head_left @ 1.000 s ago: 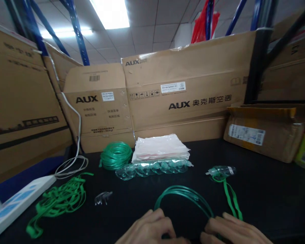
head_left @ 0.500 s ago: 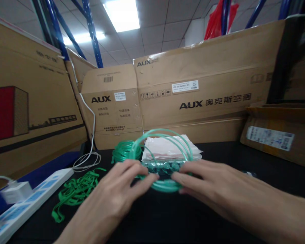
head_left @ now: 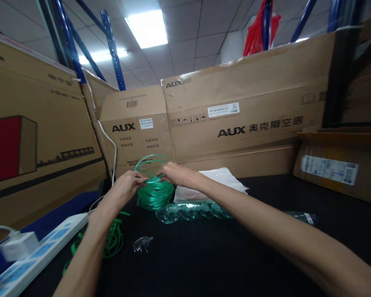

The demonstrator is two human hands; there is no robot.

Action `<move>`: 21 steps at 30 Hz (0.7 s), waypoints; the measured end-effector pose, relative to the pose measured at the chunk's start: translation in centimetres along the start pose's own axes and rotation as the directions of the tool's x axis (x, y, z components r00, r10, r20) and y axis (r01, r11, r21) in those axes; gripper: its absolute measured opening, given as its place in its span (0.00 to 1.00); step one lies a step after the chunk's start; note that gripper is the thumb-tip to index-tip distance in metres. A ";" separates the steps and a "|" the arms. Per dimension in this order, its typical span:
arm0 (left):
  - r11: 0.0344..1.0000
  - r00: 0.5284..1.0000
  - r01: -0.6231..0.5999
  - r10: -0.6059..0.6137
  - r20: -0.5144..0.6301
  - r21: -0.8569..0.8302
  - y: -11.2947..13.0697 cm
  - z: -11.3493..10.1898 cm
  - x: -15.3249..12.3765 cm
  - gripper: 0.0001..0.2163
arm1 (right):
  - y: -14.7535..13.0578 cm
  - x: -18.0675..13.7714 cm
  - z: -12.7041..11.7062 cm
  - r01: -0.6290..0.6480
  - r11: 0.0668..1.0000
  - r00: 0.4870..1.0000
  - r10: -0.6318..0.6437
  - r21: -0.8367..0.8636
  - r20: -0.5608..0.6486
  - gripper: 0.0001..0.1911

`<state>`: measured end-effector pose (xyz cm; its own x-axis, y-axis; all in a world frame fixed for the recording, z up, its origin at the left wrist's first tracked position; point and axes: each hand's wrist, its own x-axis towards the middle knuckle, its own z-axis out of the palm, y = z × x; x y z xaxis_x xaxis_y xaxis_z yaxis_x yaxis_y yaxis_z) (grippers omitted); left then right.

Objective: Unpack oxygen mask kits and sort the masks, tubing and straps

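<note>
A loose coil of thin green tubing (head_left: 151, 156) hangs between my two hands, just over a thicker pile of coiled green tubing (head_left: 155, 194). My left hand (head_left: 129, 181) pinches the coil on its left side. On the other side, my right hand (head_left: 174, 173) has its fingers closed on the same coil. In front of the pile and to its right lies a row of clear, greenish plastic discs (head_left: 191, 212), partly behind my right forearm. White bags (head_left: 225, 181) lie flat behind that row.
A tangle of green cord (head_left: 114, 239) lies behind my left forearm, beside a white power strip (head_left: 46, 243). Small clear pieces (head_left: 143, 243) rest on the black table (head_left: 185, 264). Cardboard panels (head_left: 198, 140) wall the back; an open carton (head_left: 327, 165) stands right.
Both hands have carried the coil away from me and to the left, from the table's middle to above the green pile. The disc row and small clear pieces are now uncovered.
</note>
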<state>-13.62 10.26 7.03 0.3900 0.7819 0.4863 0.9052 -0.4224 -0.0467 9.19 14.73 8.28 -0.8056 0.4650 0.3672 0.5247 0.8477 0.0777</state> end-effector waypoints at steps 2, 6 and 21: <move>1.000 0.999 0.026 -0.026 0.018 -0.017 -0.3 1.1 -0.3 0.13 | 0.6 0.5 1.8 -0.017 0.999 0.999 0.015 0.032 0.050 0.10; 0.998 0.997 0.052 -0.050 0.051 -0.044 -0.4 2.2 -0.8 0.13 | 0.8 0.7 4.1 -0.064 0.996 0.994 0.058 0.067 0.097 0.12; 0.986 0.986 0.025 -0.051 -0.160 -0.162 0.8 1.0 -0.9 0.20 | 1.5 -18.2 -8.5 -0.217 0.976 0.974 0.217 0.013 -0.065 0.18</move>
<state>-13.11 9.67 5.68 0.3111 0.7188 0.6218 0.8753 -0.4716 0.1072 26.99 5.37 9.56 -0.6530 0.6203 0.4345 0.6831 0.7301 -0.0156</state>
